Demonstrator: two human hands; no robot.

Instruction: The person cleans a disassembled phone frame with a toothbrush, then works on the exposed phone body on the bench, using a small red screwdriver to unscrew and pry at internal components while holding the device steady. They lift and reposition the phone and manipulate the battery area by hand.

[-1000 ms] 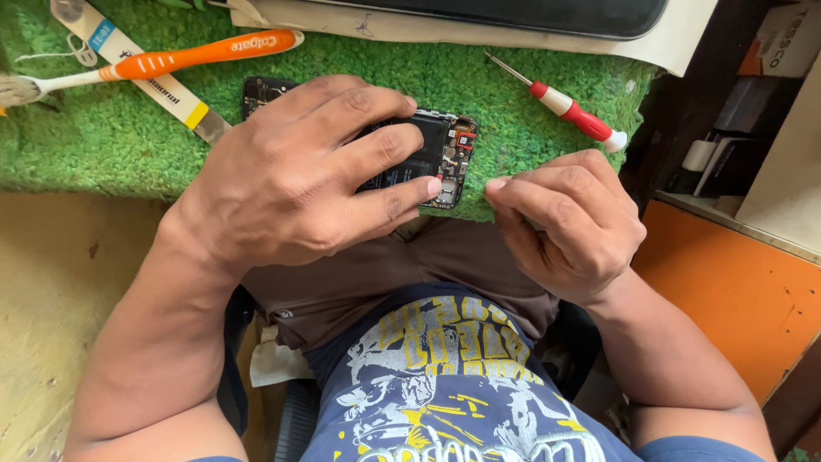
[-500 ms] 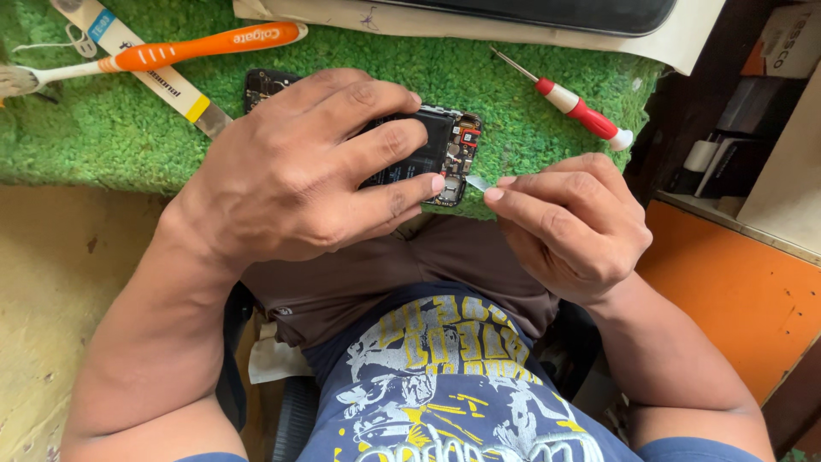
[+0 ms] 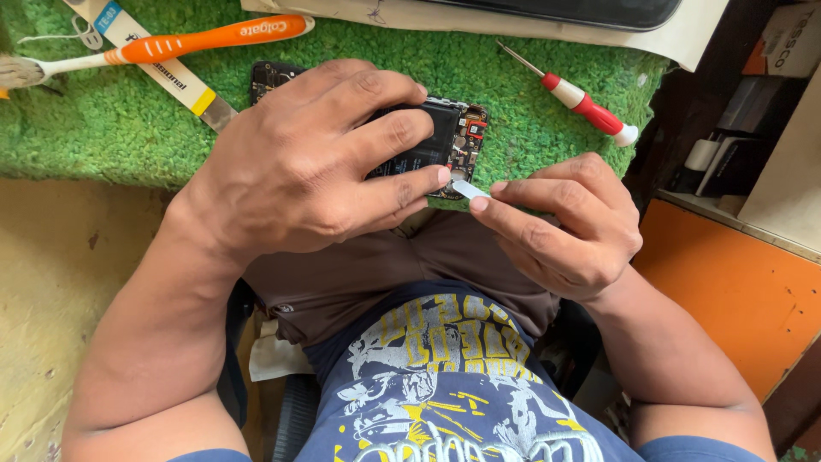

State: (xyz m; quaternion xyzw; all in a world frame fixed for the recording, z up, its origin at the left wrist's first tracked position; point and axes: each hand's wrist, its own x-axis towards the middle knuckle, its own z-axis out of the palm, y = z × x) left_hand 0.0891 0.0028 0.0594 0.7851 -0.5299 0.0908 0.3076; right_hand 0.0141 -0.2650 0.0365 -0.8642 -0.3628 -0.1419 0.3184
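My left hand point(image 3: 321, 162) grips an opened phone point(image 3: 449, 141) with its back off, black battery and circuit board showing, held at the near edge of a green turf mat point(image 3: 103, 128). My fingers cover most of the phone. My right hand point(image 3: 564, 227) pinches a small white strip point(image 3: 469, 189) between thumb and forefinger, its tip touching the phone's lower right corner next to my left fingertip.
On the mat lie an orange and white toothbrush point(image 3: 171, 47), a flat metal tool with a white and yellow label point(image 3: 167, 73) and a red-handled screwdriver point(image 3: 581, 101). A dark device on white paper point(image 3: 547, 10) lies at the far edge. An orange cabinet point(image 3: 727, 282) stands to my right.
My right hand moved left and up, bringing the white strip from beside the phone to its lower right corner. My left hand kept its grip on the phone.
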